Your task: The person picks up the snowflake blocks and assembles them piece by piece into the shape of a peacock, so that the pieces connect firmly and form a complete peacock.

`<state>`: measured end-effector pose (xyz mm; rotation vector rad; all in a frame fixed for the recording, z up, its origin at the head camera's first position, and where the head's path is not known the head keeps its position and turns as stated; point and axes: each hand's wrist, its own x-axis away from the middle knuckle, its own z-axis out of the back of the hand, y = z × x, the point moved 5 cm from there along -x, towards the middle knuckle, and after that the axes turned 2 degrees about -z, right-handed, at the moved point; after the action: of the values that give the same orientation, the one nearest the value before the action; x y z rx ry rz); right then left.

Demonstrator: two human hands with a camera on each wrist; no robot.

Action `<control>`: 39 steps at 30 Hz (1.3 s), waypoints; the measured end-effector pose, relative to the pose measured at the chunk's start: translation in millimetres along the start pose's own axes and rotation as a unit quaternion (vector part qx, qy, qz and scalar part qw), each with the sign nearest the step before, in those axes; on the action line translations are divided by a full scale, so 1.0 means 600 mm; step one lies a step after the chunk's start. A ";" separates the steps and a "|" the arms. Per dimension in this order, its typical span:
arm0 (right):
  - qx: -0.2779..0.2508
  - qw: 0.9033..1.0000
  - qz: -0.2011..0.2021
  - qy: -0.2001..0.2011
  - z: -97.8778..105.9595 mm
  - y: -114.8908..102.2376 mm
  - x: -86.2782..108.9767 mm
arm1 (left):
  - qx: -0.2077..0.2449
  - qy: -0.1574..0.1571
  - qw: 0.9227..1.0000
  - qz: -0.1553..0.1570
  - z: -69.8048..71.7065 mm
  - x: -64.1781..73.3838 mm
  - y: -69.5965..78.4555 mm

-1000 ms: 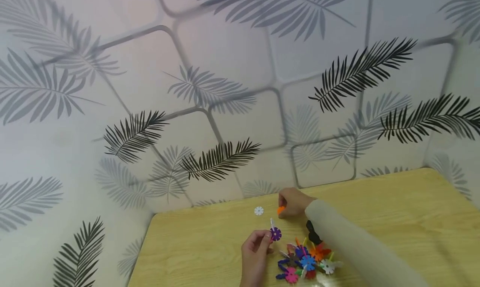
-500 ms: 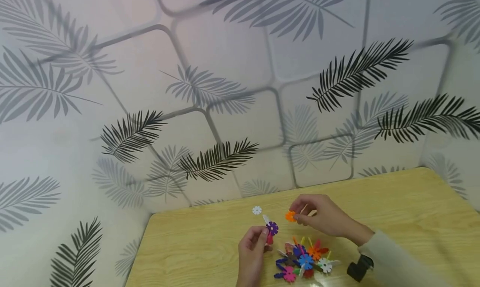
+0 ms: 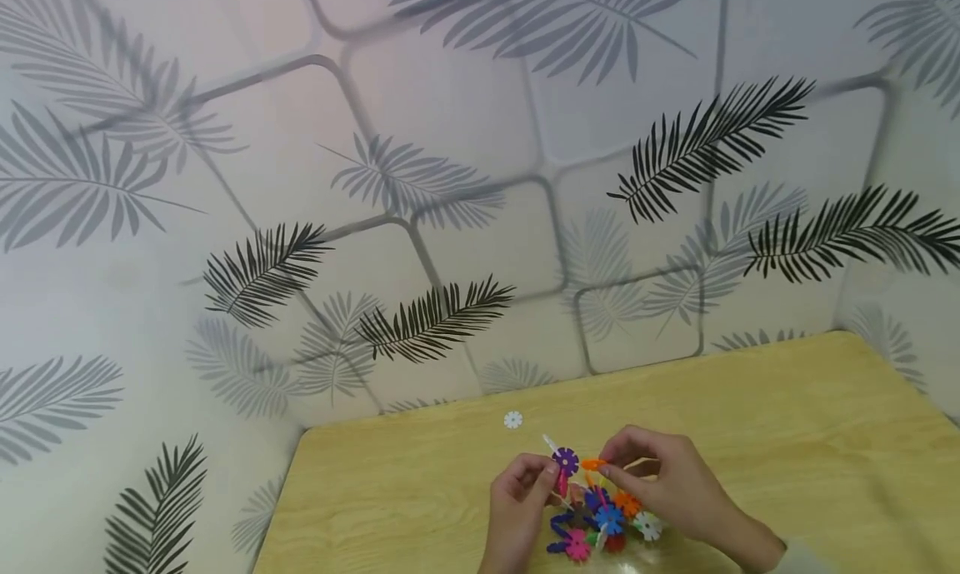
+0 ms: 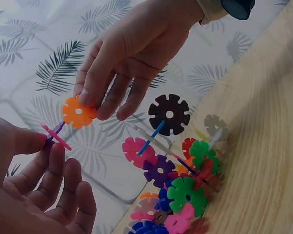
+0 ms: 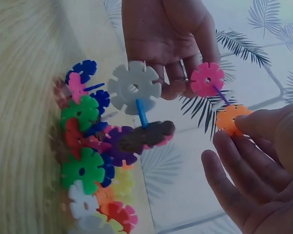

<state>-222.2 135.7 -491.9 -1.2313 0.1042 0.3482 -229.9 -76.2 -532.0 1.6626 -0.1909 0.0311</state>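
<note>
My left hand (image 3: 519, 501) pinches a small chain of notched plastic flower discs between thumb and fingertips. In it a purple disc (image 3: 567, 457) faces up, joined to a pink disc (image 5: 208, 79) and a white disc (image 3: 551, 444) seen edge-on. My right hand (image 3: 678, 486) pinches an orange disc (image 4: 78, 111) between thumb and index finger. The orange disc's rim sits right at the purple disc's edge in both wrist views. Below the hands is a cluster of interlocked flower discs (image 3: 609, 520) in many colours, partly hidden by the right hand in the head view.
One loose white disc (image 3: 513, 420) lies flat on the wooden table (image 3: 390, 491), beyond the left hand. The table's back edge meets a wall (image 3: 465, 249) patterned with leaves. The disc cluster stands close in front, with pieces sticking up.
My right hand has come from the back of the table toward the left hand, bringing the orange disc to the purple one. The left hand has shifted slightly right.
</note>
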 end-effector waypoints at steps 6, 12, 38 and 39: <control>0.017 0.999 0.038 0.030 -0.008 -0.006 0.013 | -0.024 -0.019 1.000 0.002 -0.008 0.005 -0.001; 0.028 0.997 0.057 0.050 -0.013 -0.010 0.022 | -0.039 -0.038 0.998 -0.009 -0.013 0.007 -0.001; -0.001 0.988 0.143 0.064 -0.020 0.003 0.069 | -0.094 -0.154 0.983 -0.039 -0.020 0.024 0.005; 0.001 0.985 0.159 0.065 -0.020 0.001 0.070 | -0.102 -0.156 0.982 -0.044 -0.020 0.024 0.006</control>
<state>-181.7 133.3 -507.7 -1.2367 0.4175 0.5447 -214.9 -66.1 -525.3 1.4626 -0.3461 -0.3079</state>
